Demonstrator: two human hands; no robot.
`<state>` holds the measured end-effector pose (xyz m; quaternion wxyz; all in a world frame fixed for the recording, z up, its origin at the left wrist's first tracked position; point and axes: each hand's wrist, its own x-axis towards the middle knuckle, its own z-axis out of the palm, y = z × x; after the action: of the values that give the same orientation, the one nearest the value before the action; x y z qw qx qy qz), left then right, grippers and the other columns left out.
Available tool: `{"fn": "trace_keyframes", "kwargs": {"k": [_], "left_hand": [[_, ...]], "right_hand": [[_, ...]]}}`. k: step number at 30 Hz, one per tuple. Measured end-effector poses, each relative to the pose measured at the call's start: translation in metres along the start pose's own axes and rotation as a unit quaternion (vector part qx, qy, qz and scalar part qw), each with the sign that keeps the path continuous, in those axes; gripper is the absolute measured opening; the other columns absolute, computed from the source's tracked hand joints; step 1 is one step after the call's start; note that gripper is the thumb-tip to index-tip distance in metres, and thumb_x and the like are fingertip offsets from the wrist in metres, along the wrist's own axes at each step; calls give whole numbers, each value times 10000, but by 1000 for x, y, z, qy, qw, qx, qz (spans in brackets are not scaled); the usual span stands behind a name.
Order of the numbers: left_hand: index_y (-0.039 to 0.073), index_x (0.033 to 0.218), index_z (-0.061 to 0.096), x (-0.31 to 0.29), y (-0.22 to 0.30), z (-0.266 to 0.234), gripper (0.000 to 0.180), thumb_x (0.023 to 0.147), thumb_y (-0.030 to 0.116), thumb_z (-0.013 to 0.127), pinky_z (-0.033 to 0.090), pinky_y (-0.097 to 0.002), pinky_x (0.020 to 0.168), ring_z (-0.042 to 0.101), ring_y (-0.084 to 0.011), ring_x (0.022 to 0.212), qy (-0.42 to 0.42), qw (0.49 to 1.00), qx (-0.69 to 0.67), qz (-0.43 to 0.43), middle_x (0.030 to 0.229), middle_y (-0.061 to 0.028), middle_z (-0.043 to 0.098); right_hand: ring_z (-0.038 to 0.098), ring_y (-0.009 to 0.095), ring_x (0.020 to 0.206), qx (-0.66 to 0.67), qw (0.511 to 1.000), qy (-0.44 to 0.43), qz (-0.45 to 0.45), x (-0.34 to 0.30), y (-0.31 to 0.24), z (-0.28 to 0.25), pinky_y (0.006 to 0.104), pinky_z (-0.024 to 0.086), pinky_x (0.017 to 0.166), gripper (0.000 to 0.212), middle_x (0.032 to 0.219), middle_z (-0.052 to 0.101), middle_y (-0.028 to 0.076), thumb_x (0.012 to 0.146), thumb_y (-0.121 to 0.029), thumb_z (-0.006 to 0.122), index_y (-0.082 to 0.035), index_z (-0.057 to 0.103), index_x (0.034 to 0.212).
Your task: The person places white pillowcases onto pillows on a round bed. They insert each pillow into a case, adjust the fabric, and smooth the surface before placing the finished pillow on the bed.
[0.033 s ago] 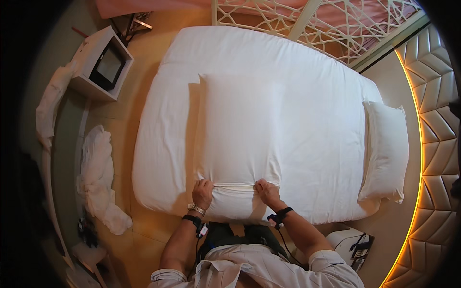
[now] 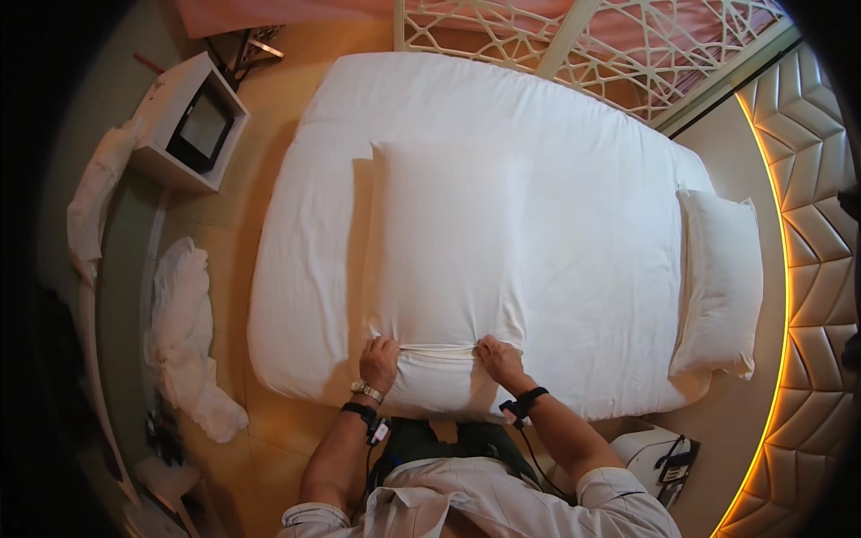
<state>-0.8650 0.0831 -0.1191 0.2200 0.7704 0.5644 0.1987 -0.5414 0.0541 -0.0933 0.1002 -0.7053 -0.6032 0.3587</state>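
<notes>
A plump white pillow [image 2: 444, 242] in its pillowcase lies on the white-sheeted bed [image 2: 601, 260], with its near end toward me. My left hand [image 2: 378, 360] is closed on the left part of the pillowcase's near edge. At the right part of that edge, my right hand [image 2: 500, 360] pinches the fabric. Between the two hands the edge is drawn into a straight, gathered line. My fingertips are partly hidden in the cloth.
Another white pillow [image 2: 717, 285] lies at the bed's right end, beside the padded headboard [image 2: 816, 278]. Crumpled white bedding [image 2: 186, 345] is on the floor at left. A white cabinet [image 2: 193, 125] stands beyond it, and a white bedside unit [image 2: 641, 457] near right. A lattice screen [image 2: 556, 54] borders the far side.
</notes>
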Motion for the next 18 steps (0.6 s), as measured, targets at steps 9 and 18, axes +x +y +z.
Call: {"fn": "trace_keyframes", "kwargs": {"k": [9, 18], "left_hand": [[-44, 1364, 519, 20, -102, 17, 603, 978, 355, 755, 530, -400, 858, 642, -245, 983, 106, 885, -326, -315, 1024, -81, 650], [-31, 1303, 637, 51, -69, 8, 520, 931, 303, 779, 534, -371, 940, 671, -212, 1047, -170, 880, -344, -280, 1199, -99, 718]], "right_hand": [[593, 430, 1186, 15, 975, 197, -99, 46, -94, -47, 492, 525, 981, 563, 1315, 604, 225, 902, -226, 805, -88, 585, 1401], [263, 510, 1518, -35, 997, 65, 21, 57, -74, 34, 750, 345, 1087, 872, 1622, 291, 263, 882, -433, 748, -145, 375, 1616]]}}
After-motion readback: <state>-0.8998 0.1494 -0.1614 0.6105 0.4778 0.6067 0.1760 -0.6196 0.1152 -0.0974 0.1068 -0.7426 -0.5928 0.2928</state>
